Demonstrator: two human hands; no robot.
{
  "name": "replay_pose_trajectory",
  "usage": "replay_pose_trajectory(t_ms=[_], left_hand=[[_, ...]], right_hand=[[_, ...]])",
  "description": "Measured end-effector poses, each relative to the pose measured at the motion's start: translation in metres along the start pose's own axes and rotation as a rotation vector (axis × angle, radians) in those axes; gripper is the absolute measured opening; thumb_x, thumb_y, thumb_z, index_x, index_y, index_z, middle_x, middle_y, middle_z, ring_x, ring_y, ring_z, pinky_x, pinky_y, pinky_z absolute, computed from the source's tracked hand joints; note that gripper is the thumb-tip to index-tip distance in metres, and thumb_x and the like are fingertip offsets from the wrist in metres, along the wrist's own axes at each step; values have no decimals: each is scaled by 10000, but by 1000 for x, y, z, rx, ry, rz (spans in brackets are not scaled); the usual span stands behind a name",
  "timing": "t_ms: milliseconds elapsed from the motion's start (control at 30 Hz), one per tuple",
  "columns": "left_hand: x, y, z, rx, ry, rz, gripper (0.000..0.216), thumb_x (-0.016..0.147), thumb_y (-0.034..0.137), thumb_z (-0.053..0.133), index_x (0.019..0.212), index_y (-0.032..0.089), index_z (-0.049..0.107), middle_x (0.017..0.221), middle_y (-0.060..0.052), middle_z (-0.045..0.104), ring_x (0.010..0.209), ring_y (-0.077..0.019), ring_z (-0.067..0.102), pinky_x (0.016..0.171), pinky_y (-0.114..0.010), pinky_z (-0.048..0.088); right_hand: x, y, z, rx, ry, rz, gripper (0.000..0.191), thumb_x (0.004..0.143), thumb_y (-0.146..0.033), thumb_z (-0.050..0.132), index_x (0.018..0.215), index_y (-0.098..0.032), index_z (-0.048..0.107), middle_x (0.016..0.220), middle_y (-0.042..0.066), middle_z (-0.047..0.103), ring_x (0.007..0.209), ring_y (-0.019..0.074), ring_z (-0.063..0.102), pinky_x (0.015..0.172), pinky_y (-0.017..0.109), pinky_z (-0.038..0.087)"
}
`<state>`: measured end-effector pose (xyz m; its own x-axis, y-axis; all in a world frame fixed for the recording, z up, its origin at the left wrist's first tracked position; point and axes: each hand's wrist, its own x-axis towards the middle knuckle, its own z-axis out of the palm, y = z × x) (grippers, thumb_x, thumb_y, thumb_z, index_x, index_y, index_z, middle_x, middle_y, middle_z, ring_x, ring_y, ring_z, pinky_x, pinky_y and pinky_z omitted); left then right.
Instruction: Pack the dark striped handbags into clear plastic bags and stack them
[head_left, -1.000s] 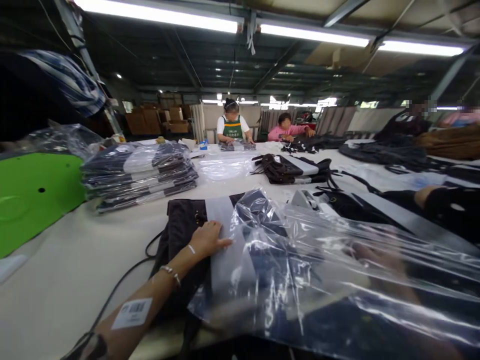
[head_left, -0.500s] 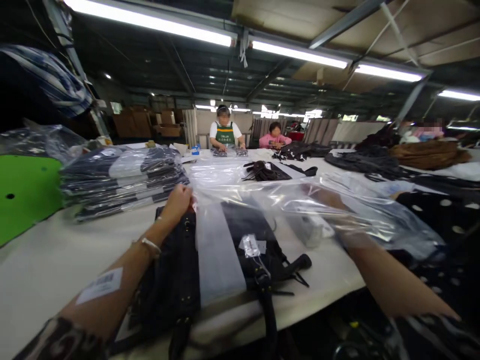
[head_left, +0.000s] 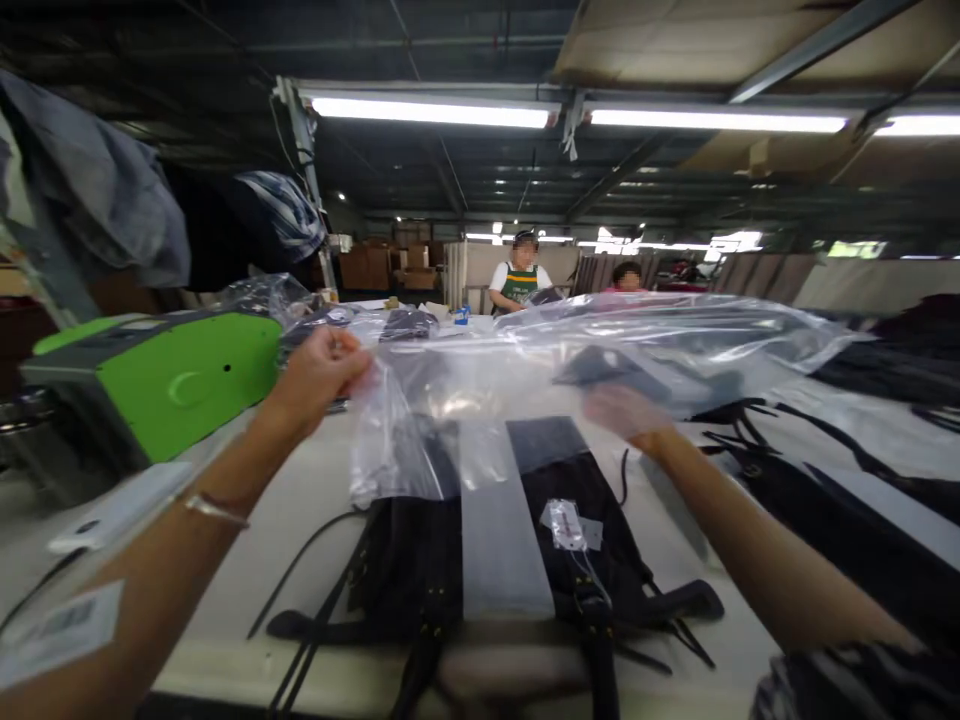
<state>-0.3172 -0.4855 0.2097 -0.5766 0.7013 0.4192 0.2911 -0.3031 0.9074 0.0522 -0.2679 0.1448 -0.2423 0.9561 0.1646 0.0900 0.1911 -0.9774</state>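
Since the earlier frame the clear sleeve has come down over the dark bag's far left part, leaving its near end bare on the table. I see the left hand pinching the sleeve's edge; the right hand blurs behind it, grip I cannot tell

Right hand is blurred behind the film; can't tell if it grips. Left hand: fingertips blurred at the film edge. Film veils the bag at its far end; frame bottom crops its straps. Tag print too small. Film hides most of the person in pink.
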Motion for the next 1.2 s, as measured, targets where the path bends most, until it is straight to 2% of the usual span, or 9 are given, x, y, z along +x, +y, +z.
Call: replay_pose_trajectory(t_ms=[100, 200, 300, 400, 567, 667, 833, 1000, 1200], left_hand=[[-56, -67, -6, 114, -159, -278, 490, 573, 262, 800, 979, 207, 531, 641, 68, 598, 485, -130, 596, 409, -209, 444], [-110, -111, 16, 29, -289, -524, 677, 587, 296, 743, 1197, 203, 465, 793, 38, 620, 467, -144, 604, 389, -247, 458], [-156, -119, 65, -102, -382, -476, 639, 653, 239, 681, 1263, 206, 495, 1052, -33, 631, 564, -86, 610, 489, -219, 486], [-188, -110, 118, -273, -506, -569, 572, 622, 232, 683, 1181, 175, 574, 1090, -51, 623, 556, -75, 585, 500, -226, 483], [-216, -110, 168, -201, -766, -654, 423, 588, 206, 651, 1001, 118, 679, 657, 15, 627, 505, -97, 552, 534, -220, 449], [-233, -119, 174, -117, -901, -689, 449, 613, 223, 636, 1044, 114, 704, 669, -7, 652, 546, -121, 579, 573, -242, 473], [-259, -123, 176, -21, -1073, -733, 570, 698, 230, 584, 1255, 134, 651, 774, -47, 699, 601, -140, 611, 609, -256, 489], [-275, -126, 180, 43, -1263, -707, 563, 728, 183, 585, 1288, 190, 642, 940, -58, 736, 743, -174, 677, 661, -249, 501], [-281, -146, 163, 17, -1464, -468, 516, 837, 376, 637, 1340, 264, 607, 1228, -52, 693, 1102, -247, 635, 1010, -358, 472]], right_hand=[[-37, 80, 2, 93, -143, 212, 233, 903, -279, 546, 759, -126, 647, 901, 177, 737, 859, 255, 747, 834, 397, 568], [-62, 127, -18, 458, -156, 435, 160, 920, -291, 552, 912, -157, 640, 1100, 172, 717, 1043, 242, 709, 972, 399, 543], [-78, 128, -39, 630, -188, 521, 242, 923, -269, 573, 1138, -164, 609, 1252, 156, 670, 1169, 241, 649, 1013, 401, 531], [-96, 111, -47, 642, -270, 599, 352, 911, -299, 610, 1240, -177, 594, 1285, 164, 654, 1186, 278, 635, 999, 434, 541], [-131, 115, -56, 712, -205, 643, 441, 883, -476, 621, 1215, -186, 632, 1295, 165, 647, 1155, 335, 644, 982, 525, 533], [-157, 131, -78, 754, -63, 677, 428, 873, -504, 622, 1134, -169, 668, 1252, 166, 670, 1129, 321, 660, 1005, 501, 522], [-202, 137, -111, 797, 83, 648, 743, 760, -781, 578, 1128, -144, 680, 1234, 203, 671, 1165, 357, 633, 1010, 516, 520], [-223, 129, -117, 615, 129, 616, 555, 703, -496, 817, 1087, -114, 697, 1239, 205, 672, 1156, 364, 637, 989, 489, 542], [-226, 134, -120, 498, 280, 579, 399, 704, -416, 841, 936, -125, 698, 910, 138, 759, 853, 275, 736, 732, 372, 618]])
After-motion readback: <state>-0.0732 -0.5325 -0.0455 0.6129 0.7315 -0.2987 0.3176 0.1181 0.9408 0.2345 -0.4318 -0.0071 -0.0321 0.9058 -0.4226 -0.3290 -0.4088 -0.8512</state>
